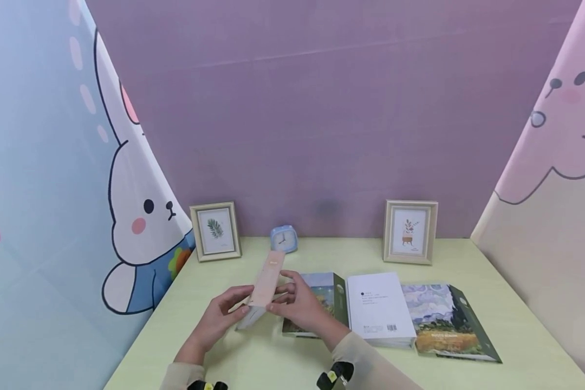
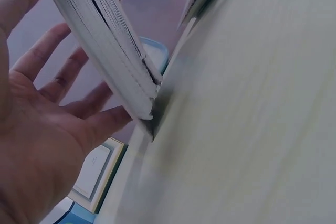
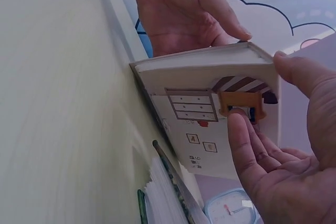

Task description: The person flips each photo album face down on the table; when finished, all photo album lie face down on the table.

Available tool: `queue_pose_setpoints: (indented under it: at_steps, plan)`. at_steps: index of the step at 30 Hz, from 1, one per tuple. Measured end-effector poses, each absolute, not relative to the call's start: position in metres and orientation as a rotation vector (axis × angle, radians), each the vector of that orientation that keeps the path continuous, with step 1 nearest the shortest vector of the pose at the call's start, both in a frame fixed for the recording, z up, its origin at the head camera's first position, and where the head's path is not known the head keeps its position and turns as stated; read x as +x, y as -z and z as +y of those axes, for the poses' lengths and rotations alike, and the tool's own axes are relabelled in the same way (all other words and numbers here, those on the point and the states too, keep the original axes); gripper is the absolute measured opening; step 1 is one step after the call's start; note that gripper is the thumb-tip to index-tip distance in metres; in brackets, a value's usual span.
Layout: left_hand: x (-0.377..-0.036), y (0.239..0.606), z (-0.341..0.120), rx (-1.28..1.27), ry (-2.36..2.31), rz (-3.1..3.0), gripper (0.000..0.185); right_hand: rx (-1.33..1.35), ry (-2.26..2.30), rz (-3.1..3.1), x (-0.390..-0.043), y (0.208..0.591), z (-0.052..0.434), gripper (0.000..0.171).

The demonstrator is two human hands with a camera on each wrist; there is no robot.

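Observation:
A thick book [image 1: 266, 280] with a pale pink spine is held tilted over the table, its spine turned up. My left hand [image 1: 218, 317] grips its near left side, thumb at the spine edge. From the right, my right hand [image 1: 303, 304] holds the other side, with fingertips on the cover. Drawings of a chest of drawers and a striped arch decorate that cover [image 3: 210, 114] in the right wrist view. The left wrist view shows the page edges [image 2: 113, 45] facing down, a lower corner close over the table.
Right of the hands lie a painting-covered book [image 1: 340, 303], a white book [image 1: 377, 306] and a landscape-covered book [image 1: 443, 325] on the table [image 1: 253, 368]. Behind stand a blue clock [image 1: 284, 238], a left picture frame [image 1: 216, 257] and a right picture frame [image 1: 409, 260].

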State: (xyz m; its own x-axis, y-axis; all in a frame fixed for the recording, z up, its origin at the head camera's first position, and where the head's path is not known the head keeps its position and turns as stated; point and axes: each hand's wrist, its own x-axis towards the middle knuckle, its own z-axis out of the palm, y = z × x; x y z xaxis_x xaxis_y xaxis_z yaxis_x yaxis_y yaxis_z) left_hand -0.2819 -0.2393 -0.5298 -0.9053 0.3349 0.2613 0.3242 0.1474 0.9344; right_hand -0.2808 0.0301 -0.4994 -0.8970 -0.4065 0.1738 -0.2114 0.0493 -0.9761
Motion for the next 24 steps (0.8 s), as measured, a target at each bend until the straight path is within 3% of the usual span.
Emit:
queue_pose_setpoints:
  at_steps: [10,24]
  plan:
    - [-0.284,0.531,-0.245,0.537,-1.852,2.391,0.054,-0.670,1.897,2.229,-0.283,0.501,0.031,0.081]
    - [-0.286,0.538,-0.251,0.439,-1.677,2.593,0.049,-0.595,1.769,2.309,-0.282,0.508,0.030,0.087]
